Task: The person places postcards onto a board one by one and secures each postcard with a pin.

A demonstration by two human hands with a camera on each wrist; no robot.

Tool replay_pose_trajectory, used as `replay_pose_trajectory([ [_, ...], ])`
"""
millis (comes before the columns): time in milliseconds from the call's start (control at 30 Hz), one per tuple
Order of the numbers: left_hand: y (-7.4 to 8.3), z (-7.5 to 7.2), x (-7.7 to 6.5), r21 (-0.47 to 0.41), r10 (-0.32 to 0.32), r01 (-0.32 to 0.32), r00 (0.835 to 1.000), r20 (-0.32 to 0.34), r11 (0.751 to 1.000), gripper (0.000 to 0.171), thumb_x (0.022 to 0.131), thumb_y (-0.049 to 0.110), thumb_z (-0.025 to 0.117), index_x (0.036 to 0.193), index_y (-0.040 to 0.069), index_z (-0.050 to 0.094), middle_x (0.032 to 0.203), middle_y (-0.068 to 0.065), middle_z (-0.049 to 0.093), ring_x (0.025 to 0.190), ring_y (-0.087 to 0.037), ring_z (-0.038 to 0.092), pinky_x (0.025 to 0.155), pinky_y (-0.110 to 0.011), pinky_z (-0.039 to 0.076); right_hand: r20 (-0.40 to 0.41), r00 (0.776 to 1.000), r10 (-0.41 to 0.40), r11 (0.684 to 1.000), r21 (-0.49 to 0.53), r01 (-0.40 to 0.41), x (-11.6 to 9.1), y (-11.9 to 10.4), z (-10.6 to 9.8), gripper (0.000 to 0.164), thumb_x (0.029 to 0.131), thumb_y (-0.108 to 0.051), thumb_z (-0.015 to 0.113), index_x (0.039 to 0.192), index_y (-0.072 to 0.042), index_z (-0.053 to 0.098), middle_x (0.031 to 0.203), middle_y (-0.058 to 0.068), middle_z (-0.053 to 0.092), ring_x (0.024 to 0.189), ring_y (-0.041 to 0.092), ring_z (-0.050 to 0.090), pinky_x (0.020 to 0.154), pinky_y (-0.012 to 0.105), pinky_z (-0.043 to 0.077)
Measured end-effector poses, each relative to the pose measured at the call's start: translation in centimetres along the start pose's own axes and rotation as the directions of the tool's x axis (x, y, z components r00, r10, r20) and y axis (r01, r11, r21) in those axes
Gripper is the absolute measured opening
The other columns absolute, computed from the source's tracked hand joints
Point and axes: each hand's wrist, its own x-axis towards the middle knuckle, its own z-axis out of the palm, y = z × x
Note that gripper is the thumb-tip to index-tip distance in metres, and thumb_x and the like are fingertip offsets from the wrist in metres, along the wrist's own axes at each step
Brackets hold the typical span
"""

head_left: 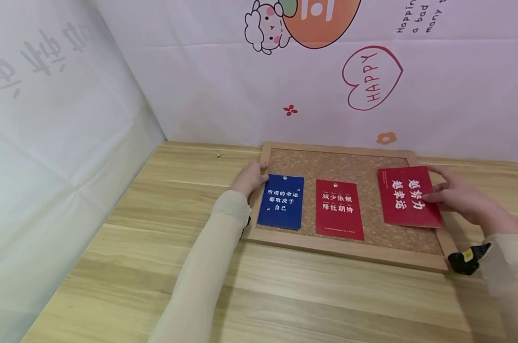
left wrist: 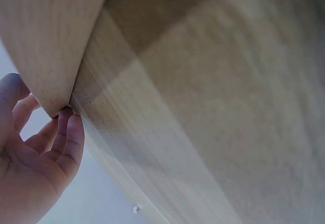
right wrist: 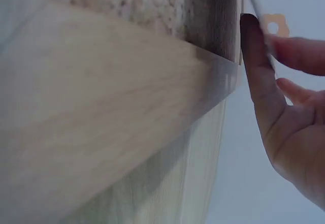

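A wood-framed cork board (head_left: 310, 164) lies on the table. My left hand (head_left: 249, 178) grips the left side of its frame; in the left wrist view the fingers of that hand (left wrist: 45, 148) bend under the frame edge (left wrist: 56, 46). My right hand (head_left: 460, 195) pinches a red card with white characters (head_left: 396, 183), turned sideways over the board's right part. The right wrist view shows this card edge-on between the thumb and fingers of the hand (right wrist: 289, 112). Pinned at their top edges, a blue card (head_left: 281, 216) and another red card (head_left: 338, 221) hang side by side on the cork.
One small metal pushpin (head_left: 218, 156) lies on the wooden table (head_left: 164, 214) left of the board. A white printed cloth (head_left: 224, 90) rises behind the table, and another pale cloth (head_left: 70, 133) hangs at the left. Black wrist cameras (head_left: 463, 263) sit near the frame.
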Motion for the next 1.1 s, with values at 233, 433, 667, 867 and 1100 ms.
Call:
replay_pose_trajectory([
  [233,0.0,0.0,0.0,0.003,0.002,-0.002,1.000,-0.001,1.000,0.049,0.099,0.018,0.050,0.147,0.015,0.037,0.155,-0.003,0.033,0.139,-0.025,0.038,0.110,-0.037,0.040,0.024,0.999,-0.037,0.998,-0.055,0.039,0.2,0.3,0.2,0.097,0.093,-0.010,0.057,0.143,0.002,-0.025,0.118,0.044,0.045,0.091,0.017,0.062,0.078,0.036,0.056],
  [433,0.0,-0.1,0.0,0.011,0.001,-0.001,1.000,-0.001,1.000,0.049,0.100,0.019,0.050,0.147,0.016,0.038,0.155,-0.003,0.034,0.144,-0.026,0.030,0.116,-0.039,0.031,0.041,0.998,-0.042,0.997,-0.062,0.044,0.3,0.4,0.6,0.094,0.092,-0.010,0.058,0.146,0.002,-0.018,0.109,0.032,0.057,0.084,0.011,0.062,0.069,0.026,0.055],
  [667,0.0,0.0,0.0,0.024,0.002,-0.002,1.000,-0.001,1.000,0.049,0.100,0.019,0.050,0.147,0.015,0.038,0.155,-0.003,0.034,0.143,-0.026,0.033,0.115,-0.038,0.034,0.048,0.998,-0.036,0.994,-0.102,0.041,0.4,0.2,0.8,0.093,0.091,-0.013,0.060,0.147,0.006,-0.012,0.109,0.032,0.057,0.085,0.011,0.060,0.068,0.024,0.053],
  [867,0.0,0.0,0.0,0.042,0.002,-0.002,1.000,-0.005,0.999,0.049,0.100,0.018,0.050,0.146,0.014,0.039,0.154,-0.004,0.036,0.144,-0.027,0.030,0.118,-0.038,0.028,0.041,0.998,-0.036,0.991,-0.130,0.041,0.4,-0.2,0.9,0.092,0.090,-0.014,0.062,0.146,0.010,-0.007,0.105,0.026,0.056,0.083,0.009,0.057,0.068,0.023,0.053],
  [1100,0.1,-0.1,0.0,0.038,-0.003,0.003,1.000,-0.003,0.999,0.049,0.100,0.018,0.050,0.147,0.014,0.038,0.154,-0.005,0.035,0.144,-0.027,0.031,0.118,-0.038,0.028,0.034,0.999,-0.040,0.990,-0.137,0.044,0.3,-0.4,1.2,0.087,0.092,-0.019,0.061,0.143,0.014,-0.001,0.115,0.039,0.050,0.091,0.022,0.063,0.069,0.022,0.053],
])
